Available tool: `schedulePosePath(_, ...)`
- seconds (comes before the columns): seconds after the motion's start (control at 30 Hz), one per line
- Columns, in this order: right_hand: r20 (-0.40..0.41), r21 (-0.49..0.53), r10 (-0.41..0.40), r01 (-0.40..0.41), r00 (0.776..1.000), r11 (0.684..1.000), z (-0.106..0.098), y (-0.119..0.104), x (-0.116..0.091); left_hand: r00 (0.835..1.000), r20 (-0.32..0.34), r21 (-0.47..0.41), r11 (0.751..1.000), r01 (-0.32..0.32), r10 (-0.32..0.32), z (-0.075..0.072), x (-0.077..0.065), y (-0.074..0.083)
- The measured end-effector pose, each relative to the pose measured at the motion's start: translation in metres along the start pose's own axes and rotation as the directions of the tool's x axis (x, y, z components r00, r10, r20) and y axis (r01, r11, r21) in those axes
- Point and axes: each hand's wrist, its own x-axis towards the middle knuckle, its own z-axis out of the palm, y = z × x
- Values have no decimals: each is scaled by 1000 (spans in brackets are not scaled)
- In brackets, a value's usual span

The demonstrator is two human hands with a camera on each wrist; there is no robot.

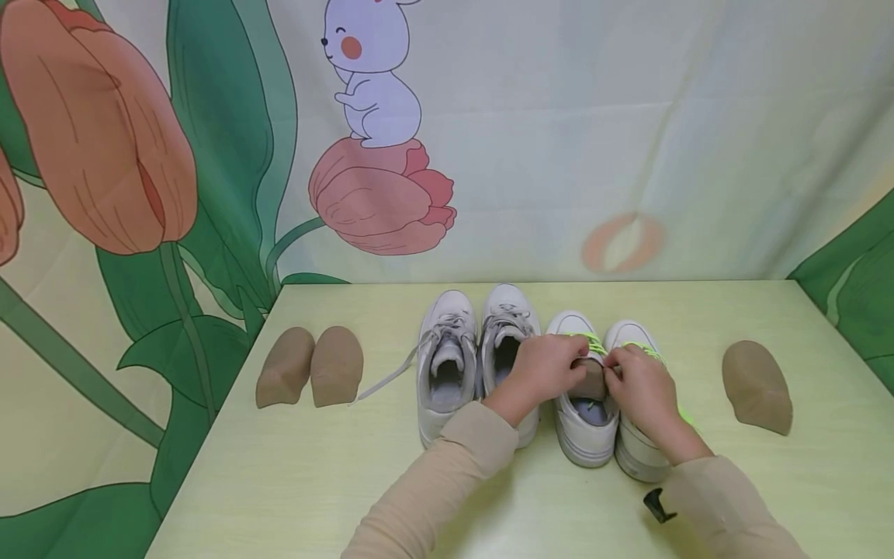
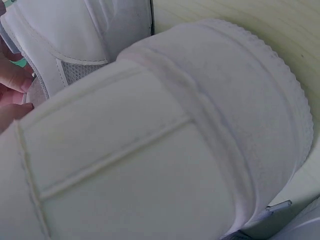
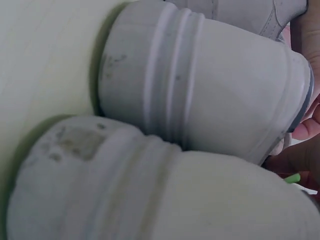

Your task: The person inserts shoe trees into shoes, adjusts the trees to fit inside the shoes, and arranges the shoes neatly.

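Observation:
A brown toe-shaped shoe insert (image 1: pixel 590 380) sits partly inside the opening of a white sneaker with green laces (image 1: pixel 585 446). My left hand (image 1: pixel 548 366) pinches the insert from the left, and my right hand (image 1: pixel 644 386) pinches it from the right. In the left wrist view, the left hand's fingertips (image 2: pixel 17 82) touch a small bit of the insert past a shoe's side. The right hand's fingers (image 3: pixel 305 125) show at the edge of the right wrist view, beyond the sneaker heels. Its mate, another green-laced sneaker (image 1: pixel 639 454), stands under my right wrist.
A grey-laced white sneaker (image 1: pixel 447 388) and its mate (image 1: pixel 510 307) stand to the left, one lace trailing onto the table (image 1: pixel 279 481). Two brown inserts (image 1: pixel 286 366) lie farther left; another loose insert (image 1: pixel 757 388) lies at the right. A printed curtain (image 1: pixel 531 155) hangs behind.

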Motion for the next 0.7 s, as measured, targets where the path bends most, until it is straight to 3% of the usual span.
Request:
schedulePosePath(0.47,-72,18,-58,60,996,998,6,5,-2,999,47,4,1000,12,-12,1,1,-1)
schedulePosePath(0.7,-109,129,-66,80,992,988,4,8,-7,1000,10,-18,1000,7,-6,2,1,-1)
